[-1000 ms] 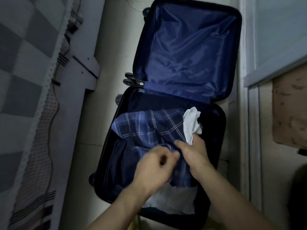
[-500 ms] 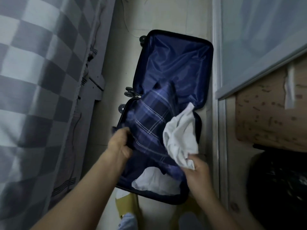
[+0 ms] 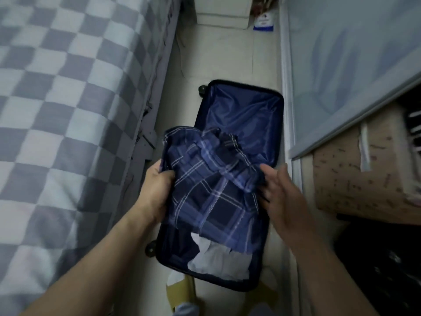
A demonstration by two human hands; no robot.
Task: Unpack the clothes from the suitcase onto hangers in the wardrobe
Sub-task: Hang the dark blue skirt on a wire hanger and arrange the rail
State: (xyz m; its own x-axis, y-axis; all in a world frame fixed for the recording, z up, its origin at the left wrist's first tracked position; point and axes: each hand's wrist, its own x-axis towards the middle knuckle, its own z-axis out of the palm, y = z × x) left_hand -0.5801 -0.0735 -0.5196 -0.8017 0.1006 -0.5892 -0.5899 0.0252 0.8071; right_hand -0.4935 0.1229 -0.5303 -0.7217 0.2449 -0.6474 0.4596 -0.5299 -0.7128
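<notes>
Above the open suitcase (image 3: 239, 124) in the head view, we see the blue plaid shirt (image 3: 211, 179) lifted clear of the near half of the case and held bunched between both hands. Our left hand (image 3: 157, 183) sits at the shirt's left edge, on the side of the suitcase that faces the bed, with fingers and thumb curled round a fold of the cloth. Our right hand (image 3: 280, 190) is at the shirt's right edge, on the wardrobe side of the suitcase; its fingers are fairly straight and spread, laid against the fabric and not clenched, so we read it as supporting, not pinching, though blur makes the contact hard to judge.

Below the shirt, in the near half of the suitcase, some white clothing (image 3: 218, 258) is crumpled against the dark lining, and a darker item may lie to its left, too dim to name. The far half of the suitcase shows only blue lining.

We judge the task to be at an early stage: one garment is out of the case and in hand, but no hanger is visible and nothing is seen hung. The sliding wardrobe door (image 3: 341, 65) runs along the right side of the suitcase, its inside mostly out of sight. Left to do, as we see it: fit this shirt on a hanger, hang it, then go back for the white clothing
</notes>
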